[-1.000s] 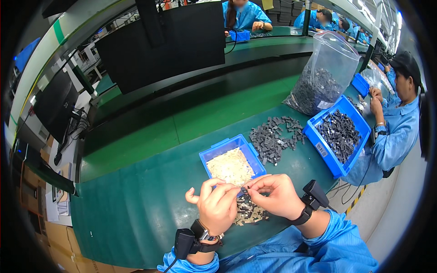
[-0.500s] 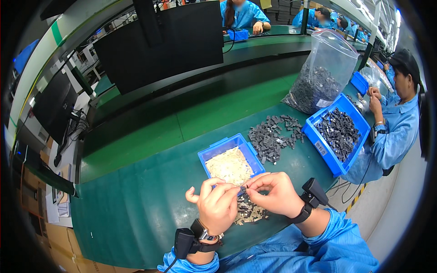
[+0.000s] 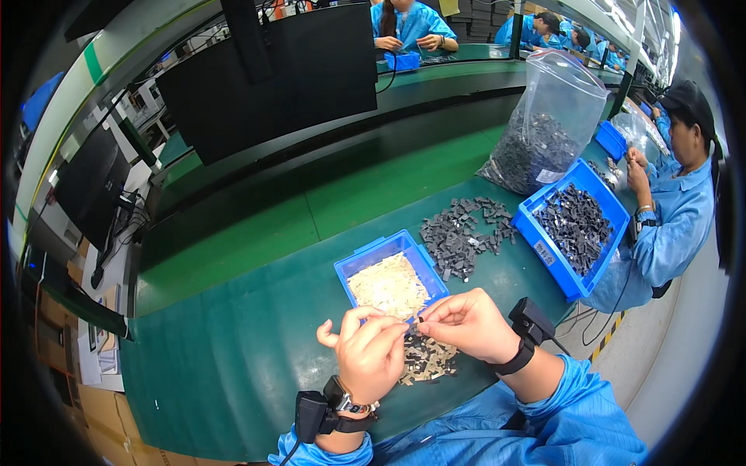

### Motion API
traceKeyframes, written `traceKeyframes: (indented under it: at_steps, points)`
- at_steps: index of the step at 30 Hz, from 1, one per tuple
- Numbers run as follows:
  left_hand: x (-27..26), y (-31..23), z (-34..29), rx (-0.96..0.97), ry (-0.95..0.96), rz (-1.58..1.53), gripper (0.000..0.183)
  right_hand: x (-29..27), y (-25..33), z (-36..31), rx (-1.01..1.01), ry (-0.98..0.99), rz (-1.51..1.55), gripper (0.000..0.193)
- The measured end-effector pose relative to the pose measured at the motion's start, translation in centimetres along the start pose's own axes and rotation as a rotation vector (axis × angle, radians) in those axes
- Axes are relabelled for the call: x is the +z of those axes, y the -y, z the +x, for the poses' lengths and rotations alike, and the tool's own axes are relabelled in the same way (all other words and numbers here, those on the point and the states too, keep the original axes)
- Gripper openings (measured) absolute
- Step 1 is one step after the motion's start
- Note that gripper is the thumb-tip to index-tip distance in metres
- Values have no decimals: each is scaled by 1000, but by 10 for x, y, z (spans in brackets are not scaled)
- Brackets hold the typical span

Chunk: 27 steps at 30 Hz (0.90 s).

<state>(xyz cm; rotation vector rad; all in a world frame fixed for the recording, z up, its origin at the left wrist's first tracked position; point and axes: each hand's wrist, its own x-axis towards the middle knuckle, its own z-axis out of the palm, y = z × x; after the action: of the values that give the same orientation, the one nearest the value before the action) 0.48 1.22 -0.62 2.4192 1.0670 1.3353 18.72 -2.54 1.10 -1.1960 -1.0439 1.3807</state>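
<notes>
Centrally, a small dark part [image 3: 420, 319] is pinched between fingertips of left hand [image 3: 369, 359] and right hand [image 3: 466, 325], above a loose pile [image 3: 426, 360]. Just behind: small blue bin [image 3: 365, 260] of pale pieces. Beyond: grey heap [image 3: 465, 234], larger blue bin [image 3: 571, 283] with white label, clear bag [image 3: 548, 124].

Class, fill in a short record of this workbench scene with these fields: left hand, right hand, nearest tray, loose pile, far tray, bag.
left hand: left hand pinching a small part
right hand: right hand pinching the same part
nearest tray: small blue tray of pale pieces
loose pile: dark grey parts on the green table
far tray: large blue tray of dark parts
bag: clear bag, part-filled
</notes>
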Motion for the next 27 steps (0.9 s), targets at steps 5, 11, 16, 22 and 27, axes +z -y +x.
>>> traceKeyframes:
  at_steps: [5, 11, 16, 22, 27]
  points:
    - [-1, -2, 0, -8, 0, 17, 16, -1, -6, 1, 29, 19, 137, 4]
    - [-1, -4, -2, -30, -20, 16, 15, 3, -14, 1, 1, 26, 222, 4]
    - [0, -3, -5, -17, 4, 96, 14, 7, -11, 1, -110, -23, -17, 3]
    - [5, -4, -3, -1, -2, 95, 18, 0, -17, 3, -211, -34, -192, 4]
    - [-6, 1, -10, 7, -39, 197, 16, 7, -37, 14, -45, 118, 106, 7]
